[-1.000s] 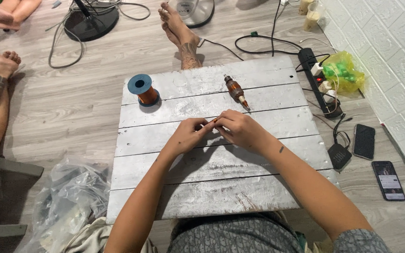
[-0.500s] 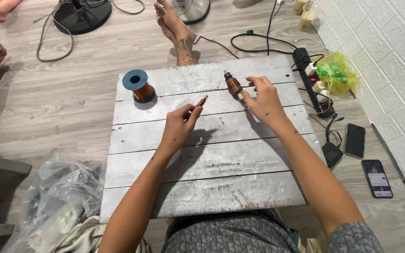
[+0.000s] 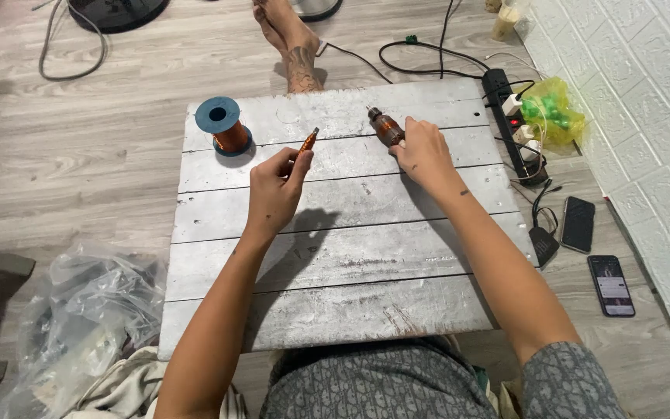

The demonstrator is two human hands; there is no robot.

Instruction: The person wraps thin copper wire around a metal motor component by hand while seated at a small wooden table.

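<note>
My left hand [image 3: 275,188] is raised over the grey plank board [image 3: 335,256] and pinches a small copper-coloured coil piece [image 3: 309,140] between thumb and fingers. My right hand [image 3: 423,155] rests on the board's far right part, its fingers closed around a brown motor armature with copper windings [image 3: 385,127]. A spool of copper wire with a blue top [image 3: 222,126] stands upright at the board's far left corner, apart from both hands.
Another person's bare feet [image 3: 288,35] lie on the floor beyond the board. A black power strip [image 3: 515,128], a yellow-green bag [image 3: 554,112], an adapter and two phones [image 3: 579,223] lie along the right. A crumpled clear plastic bag [image 3: 79,310] sits at the near left.
My hands, together at the board's middle a second ago, have separated. The right hand reached out to the armature and took hold of it. The left hand lifted the small coil piece.
</note>
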